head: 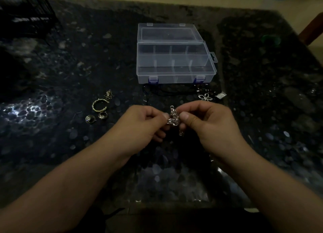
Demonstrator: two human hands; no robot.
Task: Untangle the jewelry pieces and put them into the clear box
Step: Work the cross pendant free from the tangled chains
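A tangled silver chain [173,118] hangs above the dark table between both hands. My left hand [144,123] pinches its left side and my right hand [208,122] pinches its right side; a short end dangles below. The clear box [174,75] stands open beyond the hands, lid laid back, its divided compartments looking empty. On the table to the left lie a gold open bangle [99,105], a small gold wire piece [108,94] and two rings [90,118] [102,115]. A silver flower pendant [205,96] on a black cord lies in front of the box, at the right.
The table is dark speckled stone [262,110] with bright reflections at the left. A black wire rack [29,17] stands at the far left corner. A small silver tag [220,95] lies beside the pendant. A faint green round thing [271,38] sits at the far right.
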